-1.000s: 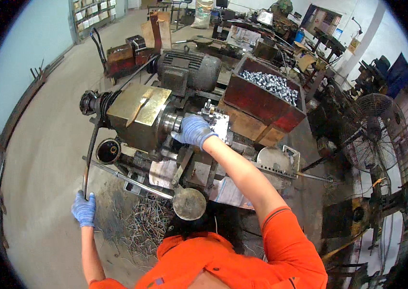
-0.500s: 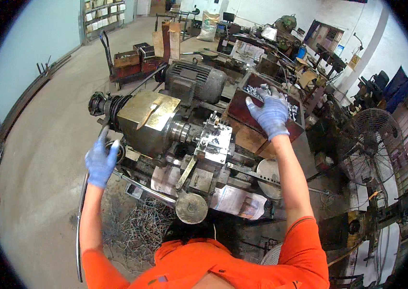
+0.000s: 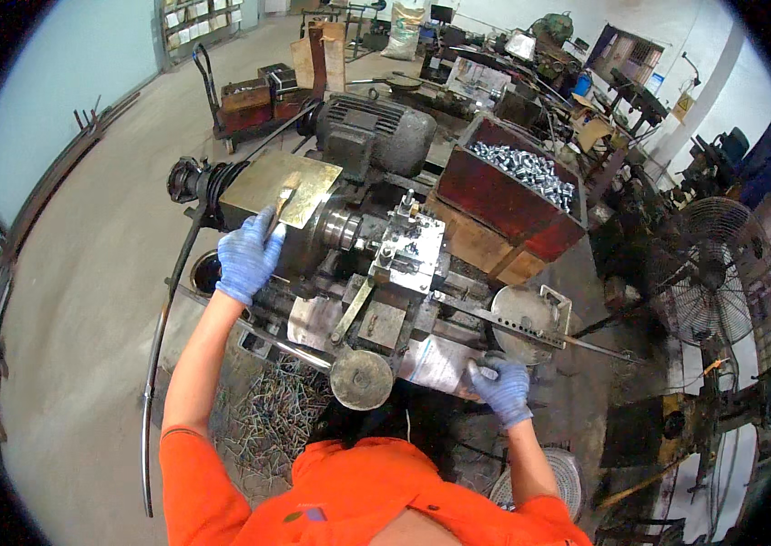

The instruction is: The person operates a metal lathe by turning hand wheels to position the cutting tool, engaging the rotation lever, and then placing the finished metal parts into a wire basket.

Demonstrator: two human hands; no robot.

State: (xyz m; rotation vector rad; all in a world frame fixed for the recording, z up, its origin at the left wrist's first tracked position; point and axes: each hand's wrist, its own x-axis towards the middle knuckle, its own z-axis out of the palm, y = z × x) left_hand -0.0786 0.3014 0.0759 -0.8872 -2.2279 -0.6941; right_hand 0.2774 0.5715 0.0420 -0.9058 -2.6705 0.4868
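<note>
My left hand [image 3: 252, 257], in a blue work glove, is closed around the handle end of a paintbrush [image 3: 287, 189]. The brush's pale bristles point away from me, over a brass-coloured plate [image 3: 317, 187] on top of the lathe's headstock. My right hand [image 3: 501, 391], gloved alike, is beside a paper sheet [image 3: 440, 364] at the machine's near right. Its fingers are curled together, with a small greyish thing at the tips that I cannot make out. Between the hands sit the spindle chuck [image 3: 342, 227] and a metal tool slide [image 3: 411, 255] with a lever [image 3: 353, 311].
A dark red box [image 3: 495, 202] full of small shiny metal parts stands on wooden blocks [image 3: 476, 244] at the back right. Behind the headstock is an electric motor [image 3: 376, 136]. Metal shavings [image 3: 281, 405] cover the floor near me; a caged fan [image 3: 709, 264] stands far right.
My right hand has come out of the parts box and moved down to the near right. My left hand has moved up and right and taken hold of the paintbrush that lay on the plate.
</note>
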